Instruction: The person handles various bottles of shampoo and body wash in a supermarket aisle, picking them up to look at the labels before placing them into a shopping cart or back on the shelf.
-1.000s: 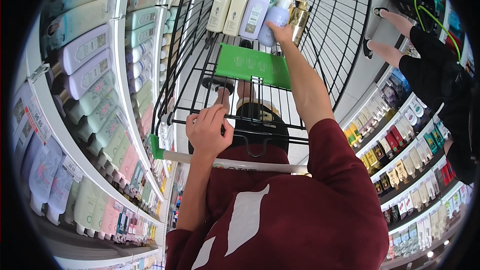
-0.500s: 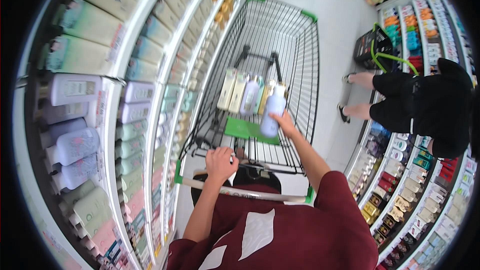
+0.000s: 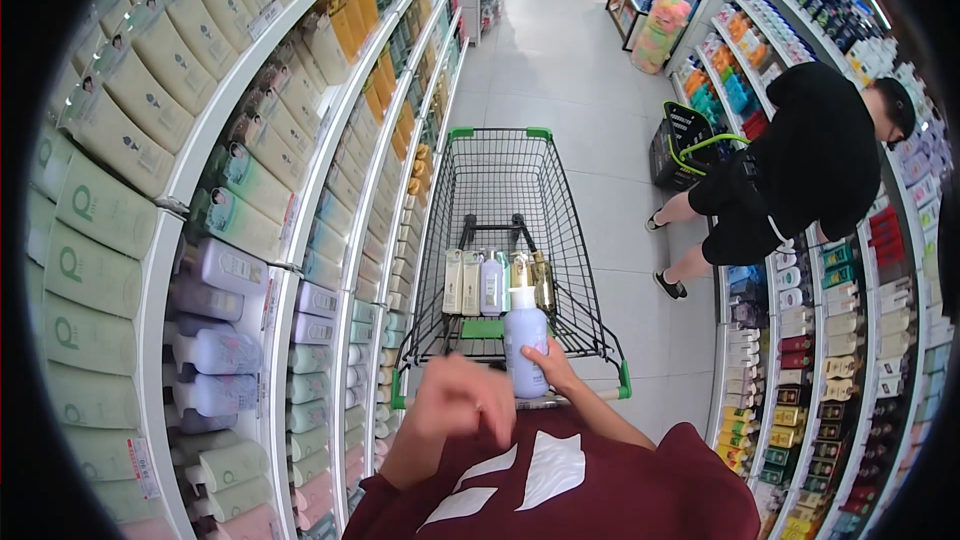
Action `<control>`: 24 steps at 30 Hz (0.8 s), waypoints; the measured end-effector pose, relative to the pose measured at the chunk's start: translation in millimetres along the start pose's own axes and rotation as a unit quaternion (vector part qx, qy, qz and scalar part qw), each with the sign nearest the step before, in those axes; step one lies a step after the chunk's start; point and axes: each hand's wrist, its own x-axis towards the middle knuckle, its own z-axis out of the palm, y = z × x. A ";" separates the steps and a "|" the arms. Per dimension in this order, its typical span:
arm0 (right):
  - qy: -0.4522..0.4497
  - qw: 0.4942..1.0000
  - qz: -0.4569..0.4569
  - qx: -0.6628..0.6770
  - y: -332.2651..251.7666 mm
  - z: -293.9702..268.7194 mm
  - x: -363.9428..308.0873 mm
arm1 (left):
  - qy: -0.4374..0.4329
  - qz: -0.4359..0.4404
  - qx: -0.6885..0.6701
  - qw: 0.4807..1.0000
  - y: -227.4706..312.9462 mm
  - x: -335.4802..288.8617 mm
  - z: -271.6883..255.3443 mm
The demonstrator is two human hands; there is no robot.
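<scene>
A lavender pump bottle (image 3: 527,348) with a white top stands upright in my right hand (image 3: 553,368), whose fingers close around its right side. To its left my left hand (image 3: 455,408) is raised close to the bottle. Motion smears its bent fingers, and I cannot tell whether it holds anything. Both hands are over the near end of a black wire shopping cart (image 3: 447,178) with green corners. Inside the cart stand pale cream cartons (image 3: 462,282), another lavender bottle (image 3: 492,285) and a golden bottle (image 3: 543,283), partly behind the held bottle.
Shelves of bottles (image 3: 217,380) line my left side; more shelves (image 3: 790,380) run along the right. A person in black (image 3: 815,160) bends by the right shelves, beside a black basket (image 3: 672,162) with a green handle. Pale tiled floor (image 3: 535,40) stretches ahead.
My right hand has brought the lavender bottle back from over the cart's inside to near my chest. The left hand has left the handle area and risen toward the bottle. The view has tilted up.
</scene>
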 end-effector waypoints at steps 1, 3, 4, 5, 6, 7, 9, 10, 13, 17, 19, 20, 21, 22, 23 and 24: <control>0.003 1.000 -0.009 0.002 -3.8 8.9 -7.3 | -0.037 0.081 -0.053 0.995 20.6 18.4 40.8; 0.004 1.000 -0.016 -0.010 9.7 13.2 -10.3 | -0.229 0.145 -0.104 0.957 44.7 37.5 71.1; 0.005 0.999 -0.021 -0.024 14.6 12.5 -5.6 | -0.325 0.156 -0.111 0.926 61.4 60.1 87.6; 0.003 0.999 -0.024 -0.027 17.2 11.5 -1.2 | -0.327 0.160 -0.109 0.925 66.9 60.7 101.0; -0.003 0.998 -0.037 -0.048 20.7 9.0 1.1 | -0.328 0.155 -0.114 0.925 67.8 60.2 111.2; -0.009 0.996 -0.049 -0.069 24.2 6.6 2.7 | -0.330 0.152 -0.118 0.924 67.7 59.2 118.9; -0.010 0.995 -0.060 -0.082 23.0 9.8 3.3 | -0.336 0.153 -0.119 0.922 67.5 55.0 127.8; -0.020 0.993 -0.069 -0.090 27.9 7.7 4.8 | -0.336 0.152 -0.118 0.922 66.5 53.7 131.2; -0.045 0.989 -0.090 -0.110 19.1 9.3 12.6 | -0.340 0.152 -0.111 0.921 66.7 52.2 134.1; -0.046 0.985 -0.101 -0.136 8.9 11.5 15.3 | -0.355 0.148 -0.106 0.917 65.3 53.3 136.5; -0.047 0.983 -0.102 -0.143 10.0 7.9 19.2 | -0.354 0.148 -0.106 0.917 61.9 53.3 137.3; -0.046 0.984 -0.097 -0.139 5.2 8.5 18.1 | -0.351 0.148 -0.106 0.918 61.0 53.1 137.3; -0.046 0.985 -0.093 -0.135 2.5 9.0 17.7 | -0.351 0.149 -0.105 0.919 61.0 53.0 137.1; -0.047 0.985 -0.093 -0.136 3.3 9.0 18.6 | -0.352 0.150 -0.103 0.918 61.2 53.0 136.8; -0.052 0.985 -0.091 -0.134 3.3 8.9 20.3 | -0.355 0.151 -0.100 0.917 61.3 53.5 136.5; -0.058 0.985 -0.090 -0.132 3.0 8.7 21.8 | -0.355 0.152 -0.099 0.917 61.3 53.5 136.4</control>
